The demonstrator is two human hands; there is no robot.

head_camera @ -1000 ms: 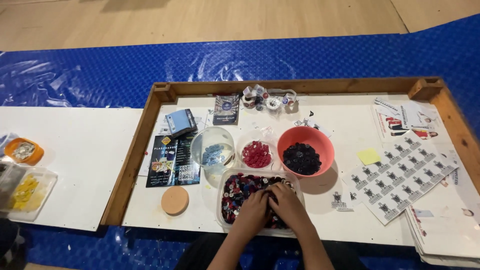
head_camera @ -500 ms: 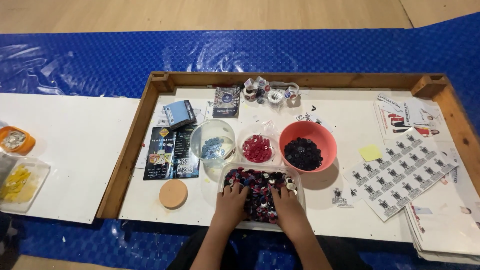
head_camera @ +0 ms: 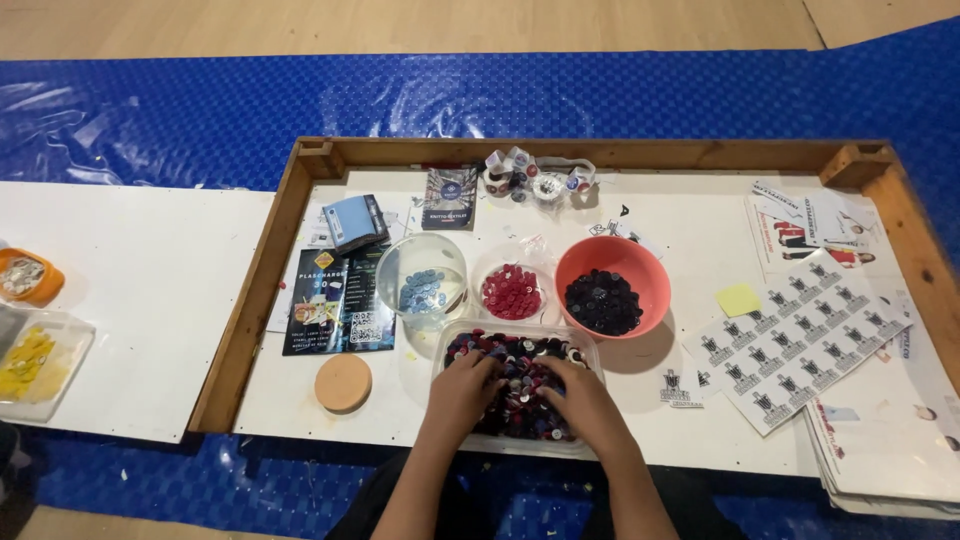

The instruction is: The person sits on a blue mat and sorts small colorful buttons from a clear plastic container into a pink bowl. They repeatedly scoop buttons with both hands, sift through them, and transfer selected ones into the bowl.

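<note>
Both your hands are down in the clear plastic tub (head_camera: 446,352) of mixed buttons (head_camera: 520,395). Your left hand (head_camera: 462,385) lies with fingers spread loosely over the pile at the tub's left side. Your right hand (head_camera: 585,398) rests on the pile at the right, fingers curled toward the left hand; whether either pinches a button, you cannot tell.

Left of your left hand a round cork lid (head_camera: 343,382) lies on the white board. Just beyond your fingertips stand three bowls in a row: a clear bowl (head_camera: 423,272) of pale blue buttons, a small clear bowl (head_camera: 511,291) of red ones, and an orange bowl (head_camera: 640,266) of dark ones. Right of your right hand lie printed sticker sheets (head_camera: 800,340). Farthest off runs the wooden frame (head_camera: 600,152).
</note>
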